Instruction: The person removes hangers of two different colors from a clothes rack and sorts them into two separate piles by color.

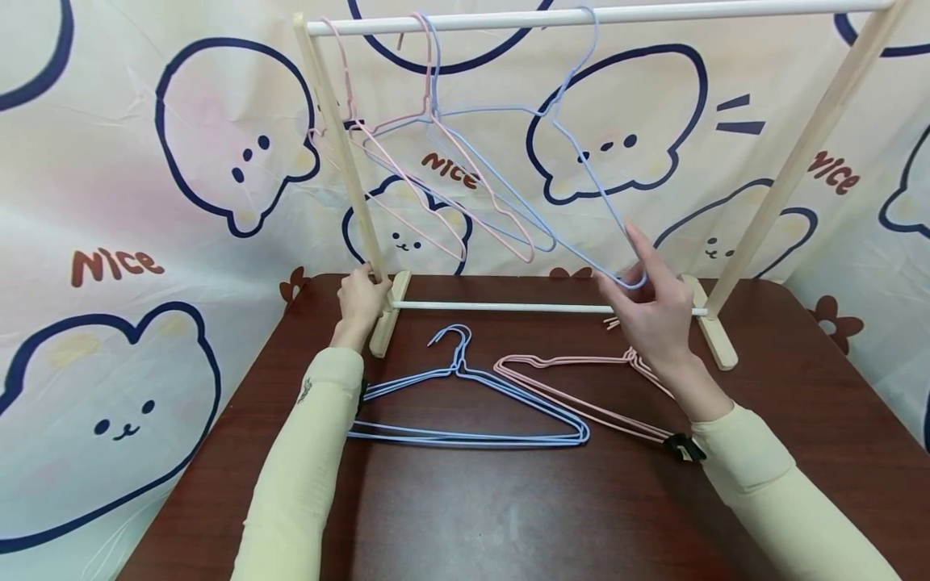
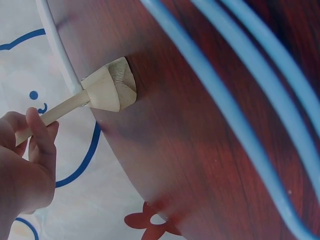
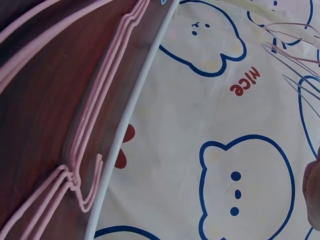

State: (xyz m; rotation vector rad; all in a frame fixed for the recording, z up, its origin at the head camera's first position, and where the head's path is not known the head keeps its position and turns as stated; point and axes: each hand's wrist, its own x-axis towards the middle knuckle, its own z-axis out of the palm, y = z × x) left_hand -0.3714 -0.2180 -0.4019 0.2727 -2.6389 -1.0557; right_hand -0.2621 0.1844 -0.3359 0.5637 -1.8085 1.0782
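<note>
In the head view my left hand grips the left wooden post of a hanging rack close to its foot; the left wrist view shows the fingers curled round that post too. My right hand holds the lower right corner of a blue clothes hanger between thumb and fingers. That hanger's hook sits over the white top rail. To its left hang another blue hanger and pink hangers. Only an edge of the right hand enters the right wrist view.
Several blue hangers lie stacked on the dark wooden table, below the rack's lower white bar. Pink hangers lie to their right, partly behind the right forearm. A patterned cloth hangs behind the table.
</note>
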